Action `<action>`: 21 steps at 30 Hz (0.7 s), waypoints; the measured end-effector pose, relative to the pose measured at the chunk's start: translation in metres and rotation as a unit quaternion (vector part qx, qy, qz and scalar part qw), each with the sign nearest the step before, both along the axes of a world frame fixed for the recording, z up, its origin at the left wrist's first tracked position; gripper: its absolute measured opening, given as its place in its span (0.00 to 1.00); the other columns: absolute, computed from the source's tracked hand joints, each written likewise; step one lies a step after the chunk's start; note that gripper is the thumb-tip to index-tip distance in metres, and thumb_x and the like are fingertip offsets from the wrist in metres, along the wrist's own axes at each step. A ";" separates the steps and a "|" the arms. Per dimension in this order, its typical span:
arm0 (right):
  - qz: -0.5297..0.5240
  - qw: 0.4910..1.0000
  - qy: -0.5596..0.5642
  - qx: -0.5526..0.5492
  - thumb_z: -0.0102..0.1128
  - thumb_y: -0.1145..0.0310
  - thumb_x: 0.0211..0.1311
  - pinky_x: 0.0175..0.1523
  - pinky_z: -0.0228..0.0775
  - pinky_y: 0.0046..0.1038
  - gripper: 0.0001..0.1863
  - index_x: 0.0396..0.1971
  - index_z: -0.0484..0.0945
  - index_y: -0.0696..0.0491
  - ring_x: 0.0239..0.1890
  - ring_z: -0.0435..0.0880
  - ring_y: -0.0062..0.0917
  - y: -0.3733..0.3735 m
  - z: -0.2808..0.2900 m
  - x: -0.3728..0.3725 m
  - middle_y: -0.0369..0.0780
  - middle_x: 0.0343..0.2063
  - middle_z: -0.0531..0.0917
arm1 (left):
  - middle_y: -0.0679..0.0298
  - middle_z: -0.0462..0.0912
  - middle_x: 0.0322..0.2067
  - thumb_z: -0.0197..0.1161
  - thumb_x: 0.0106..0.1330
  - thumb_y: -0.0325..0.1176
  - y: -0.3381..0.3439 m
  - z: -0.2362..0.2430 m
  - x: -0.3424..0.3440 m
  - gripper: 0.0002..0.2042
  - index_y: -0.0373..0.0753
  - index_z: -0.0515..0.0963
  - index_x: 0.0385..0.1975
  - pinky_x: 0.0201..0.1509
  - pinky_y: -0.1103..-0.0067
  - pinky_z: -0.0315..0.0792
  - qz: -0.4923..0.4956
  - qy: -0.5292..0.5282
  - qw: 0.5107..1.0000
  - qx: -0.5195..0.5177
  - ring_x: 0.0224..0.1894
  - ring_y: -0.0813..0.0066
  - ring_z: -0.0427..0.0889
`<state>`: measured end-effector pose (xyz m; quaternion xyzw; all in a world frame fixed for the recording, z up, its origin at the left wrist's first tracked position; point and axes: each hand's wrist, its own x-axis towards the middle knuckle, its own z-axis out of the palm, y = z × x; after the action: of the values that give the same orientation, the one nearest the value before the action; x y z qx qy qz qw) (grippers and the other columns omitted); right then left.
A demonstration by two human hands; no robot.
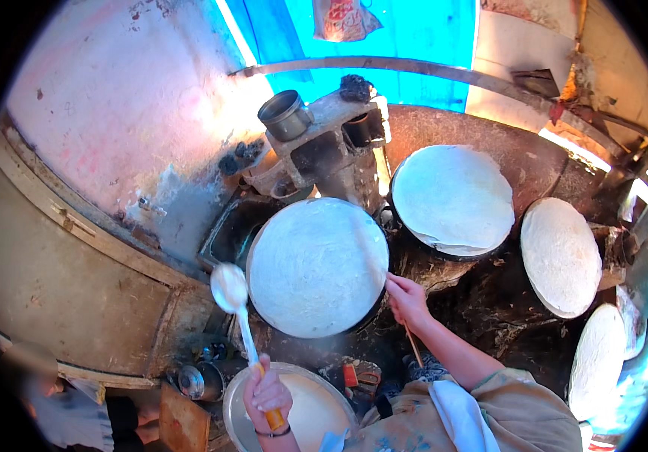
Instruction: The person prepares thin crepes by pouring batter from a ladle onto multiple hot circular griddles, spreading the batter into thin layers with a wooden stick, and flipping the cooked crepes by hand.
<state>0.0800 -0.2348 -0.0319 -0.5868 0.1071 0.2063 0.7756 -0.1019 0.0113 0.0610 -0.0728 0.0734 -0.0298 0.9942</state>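
Note:
My left hand [267, 395] is wrapped round the yellow handle of a ladle [229, 288]. Its round bowl is coated with pale batter and held up left of the nearest griddle. Below it stands a wide metal basin [331, 410] of pale batter, partly hidden by my hand. A white, round flatbread [316, 267] covers that griddle nearly to its rim. At its right edge my right hand [407, 299] is closed on a thin wooden stick [414, 346], whose lower end sticks out beneath the fist. A faint blur above the hand may be its other end.
Behind stands a second covered griddle [452, 197]. Pale round flatbreads [561, 256] rest at the right. A metal pot [285, 115] sits on the sooty clay stove [324, 151]. Left are a low wall [83, 279] and a metal jug [200, 382]. A person [60, 410] is at lower left.

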 end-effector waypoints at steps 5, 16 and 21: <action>0.092 0.994 0.001 -0.050 0.53 0.64 0.60 0.12 0.50 0.14 0.16 0.48 0.75 0.50 0.08 0.60 0.09 -0.007 0.001 -0.085 0.29 0.10 0.67 | 0.73 0.61 0.13 0.41 0.67 0.31 0.045 -0.014 -0.044 0.14 0.29 0.65 0.47 0.16 0.90 0.65 0.029 0.073 0.990 -0.115 0.12 0.89 0.66; -0.080 0.995 -0.029 -0.046 0.49 0.62 0.63 0.12 0.51 0.16 0.20 0.55 0.68 0.47 0.08 0.58 0.11 -0.042 -0.004 -0.075 0.28 0.11 0.64 | 0.74 0.57 0.13 0.49 0.63 0.25 -0.038 0.013 0.015 0.11 0.39 0.64 0.45 0.10 0.89 0.52 -0.110 0.076 0.885 0.446 0.11 0.88 0.57; -0.062 0.998 0.000 0.002 0.48 0.61 0.64 0.11 0.52 0.17 0.21 0.56 0.67 0.47 0.07 0.59 0.14 -0.059 -0.007 -0.054 0.30 0.11 0.64 | 0.71 0.61 0.16 0.51 0.58 0.24 -0.113 -0.050 0.125 0.14 0.36 0.60 0.43 0.14 0.85 0.57 -0.170 0.093 0.812 0.551 0.13 0.85 0.60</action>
<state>0.0260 -0.2942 -0.0394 -0.5774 0.1429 0.1585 0.7881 0.0234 -0.1020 0.0114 0.4982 0.1810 -0.1457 0.8354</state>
